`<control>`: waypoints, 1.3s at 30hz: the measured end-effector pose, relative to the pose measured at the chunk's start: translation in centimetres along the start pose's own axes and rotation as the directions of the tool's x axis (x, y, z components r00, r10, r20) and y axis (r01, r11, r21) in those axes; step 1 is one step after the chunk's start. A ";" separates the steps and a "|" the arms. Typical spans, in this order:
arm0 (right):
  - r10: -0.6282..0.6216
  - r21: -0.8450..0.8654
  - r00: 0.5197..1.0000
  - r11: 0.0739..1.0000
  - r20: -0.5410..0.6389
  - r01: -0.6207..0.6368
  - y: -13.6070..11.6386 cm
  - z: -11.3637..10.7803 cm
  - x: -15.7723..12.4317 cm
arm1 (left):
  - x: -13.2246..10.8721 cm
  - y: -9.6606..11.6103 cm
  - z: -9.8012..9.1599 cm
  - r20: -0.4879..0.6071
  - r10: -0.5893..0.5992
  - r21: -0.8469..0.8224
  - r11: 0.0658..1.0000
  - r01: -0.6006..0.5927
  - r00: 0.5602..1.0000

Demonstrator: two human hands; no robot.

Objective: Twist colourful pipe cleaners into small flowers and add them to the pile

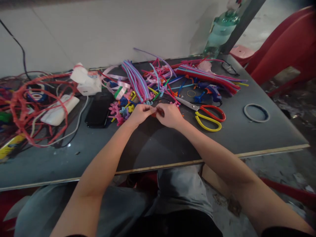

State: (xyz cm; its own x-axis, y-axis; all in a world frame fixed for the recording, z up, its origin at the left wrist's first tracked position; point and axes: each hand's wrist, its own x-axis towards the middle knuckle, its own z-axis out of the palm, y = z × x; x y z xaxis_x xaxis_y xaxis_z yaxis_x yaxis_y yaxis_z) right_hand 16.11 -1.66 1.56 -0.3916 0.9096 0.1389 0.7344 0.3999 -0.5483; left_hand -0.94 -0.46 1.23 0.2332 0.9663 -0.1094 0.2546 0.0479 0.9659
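My left hand (140,115) and my right hand (170,115) meet at the fingertips over the table's middle. Both are closed in a pinch. A bit of orange shows between them, but the fingers hide what it is. Left of my left hand lies a heap of small pipe-cleaner flowers (118,112) in pink, blue and yellow. Behind the hands, a bundle of purple and blue pipe cleaners (135,79) leans over the heap. Right of my right hand rest scissors (209,123) with one red and one yellow handle loop, their blades pointing toward the back left.
A black phone (97,113), a white power bank (60,110) and a tangled red loop (15,108) occupy the left. Toward the right are a blue glue gun (212,91), more pipe cleaners (207,76), a tape roll (256,113) and a green bottle (221,33).
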 end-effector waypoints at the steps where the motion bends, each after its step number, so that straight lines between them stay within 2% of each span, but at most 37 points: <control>1: 0.003 0.007 1.000 1.000 -0.007 -0.003 -0.1 0.0 0.0 | 0.1 -0.2 0.1 -0.010 -0.010 -0.018 1.000 0.010 1.000; 6: 0.043 0.060 0.998 0.997 -0.041 -0.041 0.1 0.3 0.4 | 0.6 -1.2 0.4 -0.053 -0.012 -0.056 0.998 0.009 0.999; 10: 0.046 0.159 0.997 0.987 -0.066 -0.035 1.1 0.5 0.7 | 0.6 -1.5 0.3 -0.097 0.129 0.202 0.974 -0.108 0.987; 13: 0.076 0.193 0.995 0.979 -0.067 -0.062 1.5 0.7 0.6 | 0.5 -1.4 0.4 -0.057 0.216 0.309 0.932 -0.188 0.975; 18: 0.077 0.140 0.995 0.988 -0.057 -0.068 1.0 0.6 0.2 | 0.3 -1.0 0.3 0.025 0.135 0.111 0.984 -0.137 0.991; 23: 0.072 0.170 0.996 0.984 -0.060 -0.060 0.7 0.5 0.2 | 0.5 -1.2 0.6 -0.029 0.045 -0.044 0.998 -0.047 0.999; 28: 0.088 0.307 0.990 0.950 -0.109 -0.050 1.2 0.4 0.6 | 0.8 -1.9 0.8 -0.212 0.105 -0.033 0.993 -0.115 0.972; 34: 0.117 0.349 0.986 0.935 -0.120 -0.069 1.4 0.5 0.5 | 0.3 -2.2 0.7 -0.144 0.195 0.093 0.979 -0.183 0.970; 39: 0.080 0.372 0.992 0.927 -0.102 -0.037 1.3 0.8 0.7 | 0.3 -2.4 1.1 -0.234 0.147 0.013 0.989 -0.148 0.961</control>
State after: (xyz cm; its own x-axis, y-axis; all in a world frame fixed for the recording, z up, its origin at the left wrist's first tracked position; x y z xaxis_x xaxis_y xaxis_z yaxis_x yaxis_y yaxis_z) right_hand 16.38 -0.62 0.32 -0.2728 0.9455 0.1779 0.4893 0.2955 -0.8205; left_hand -0.42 -0.59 -1.36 0.0422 0.9949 0.0916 0.2294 -0.0989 0.9683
